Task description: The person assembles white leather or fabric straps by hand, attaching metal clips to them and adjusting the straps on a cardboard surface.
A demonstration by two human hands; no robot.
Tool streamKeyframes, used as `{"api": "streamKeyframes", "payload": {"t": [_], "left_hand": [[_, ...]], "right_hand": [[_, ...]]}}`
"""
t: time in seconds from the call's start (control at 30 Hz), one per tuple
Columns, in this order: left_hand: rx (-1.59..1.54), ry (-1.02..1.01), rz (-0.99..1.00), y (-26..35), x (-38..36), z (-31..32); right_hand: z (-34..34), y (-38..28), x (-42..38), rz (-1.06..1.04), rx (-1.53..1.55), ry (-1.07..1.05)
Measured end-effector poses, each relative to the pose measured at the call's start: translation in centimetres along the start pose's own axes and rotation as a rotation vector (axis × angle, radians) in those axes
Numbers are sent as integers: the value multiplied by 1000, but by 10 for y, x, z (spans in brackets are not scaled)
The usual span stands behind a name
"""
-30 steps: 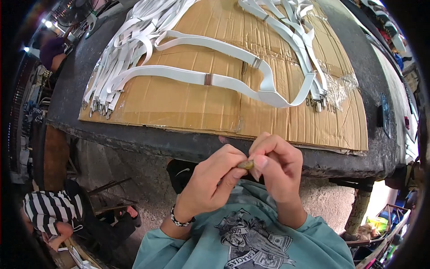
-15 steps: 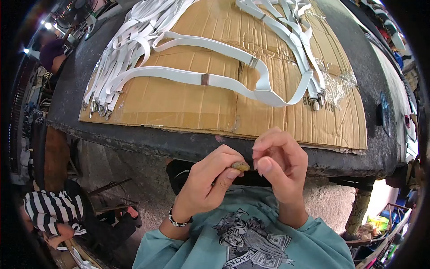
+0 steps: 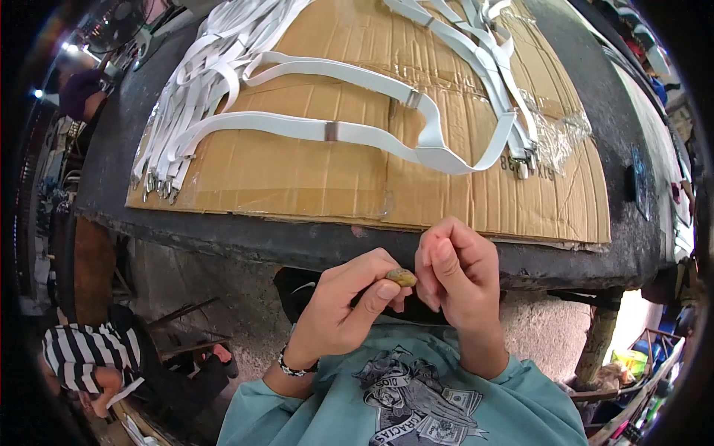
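My right hand (image 3: 462, 281) has curled closed, its inside hidden, so I see only my left hand (image 3: 343, 303) pinching the small, oval, olive-brown piece (image 3: 401, 278).

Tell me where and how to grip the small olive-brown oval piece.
Grip the small olive-brown oval piece by its exposed tip, probably coming from the side of the right hand: that end juts from the fingers of the left hand.
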State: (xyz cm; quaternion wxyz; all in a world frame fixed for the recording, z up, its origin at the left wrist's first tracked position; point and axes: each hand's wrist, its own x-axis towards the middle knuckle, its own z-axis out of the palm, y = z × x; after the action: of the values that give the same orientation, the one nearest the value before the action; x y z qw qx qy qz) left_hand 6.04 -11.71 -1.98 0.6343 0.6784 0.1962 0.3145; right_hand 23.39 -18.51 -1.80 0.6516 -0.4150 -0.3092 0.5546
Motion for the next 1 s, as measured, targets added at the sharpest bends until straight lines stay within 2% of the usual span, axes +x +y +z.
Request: {"api": "streamKeyframes", "payload": {"t": [0.17, 0.37, 0.47, 0.57, 0.67, 0.77, 0.87, 1.0], "left_hand": [[-44, -31, -34, -2, 2, 2], [41, -78, 0, -1, -4, -3], [-156, -99, 27, 1, -12, -10], [-284, -70, -9, 1, -23, -16], [-353, -61, -16, -7, -31, -23], [-579, 3, -108, -17, -39, -25], [-605, -35, -95, -20, -38, -28], [-595, -67, -97, -20, -35, -31]], "right_hand": [[-15, 10, -4, -177, -244, -67], [0, -13, -2, -149, -535, -247], [6, -14, 3, -158, -405, -391], [4, -13, 5, -61, -432, -514], [11, -15, 3, 2, -455, -500], [15, -10, 0, 3, -400, -458], [22, -2, -6, 7, -309, -244], [11, 5, -1, -78, -343, -278]]}}
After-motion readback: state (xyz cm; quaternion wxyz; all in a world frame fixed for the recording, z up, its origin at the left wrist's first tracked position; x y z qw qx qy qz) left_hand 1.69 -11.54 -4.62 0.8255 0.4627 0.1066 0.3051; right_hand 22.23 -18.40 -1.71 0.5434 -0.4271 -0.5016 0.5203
